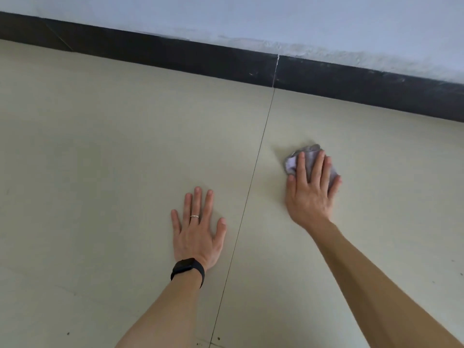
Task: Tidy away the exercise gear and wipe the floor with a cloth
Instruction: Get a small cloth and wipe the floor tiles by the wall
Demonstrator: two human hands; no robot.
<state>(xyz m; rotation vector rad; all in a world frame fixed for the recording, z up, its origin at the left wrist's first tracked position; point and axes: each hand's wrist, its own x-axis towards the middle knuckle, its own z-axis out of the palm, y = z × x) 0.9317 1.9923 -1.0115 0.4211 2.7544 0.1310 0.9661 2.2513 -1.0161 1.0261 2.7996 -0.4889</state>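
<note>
I see the left hand flat on the floor, palm down, fingers straight and spread, holding nothing. A black watch sits on its wrist and a ring on one finger. The right hand presses a crumpled pale purple cloth onto the floor, fingers straight and slightly spread over it. The cloth lies right of the tile joint, between that hand and the dark skirting board. The left hand lies just left of the joint.
</note>
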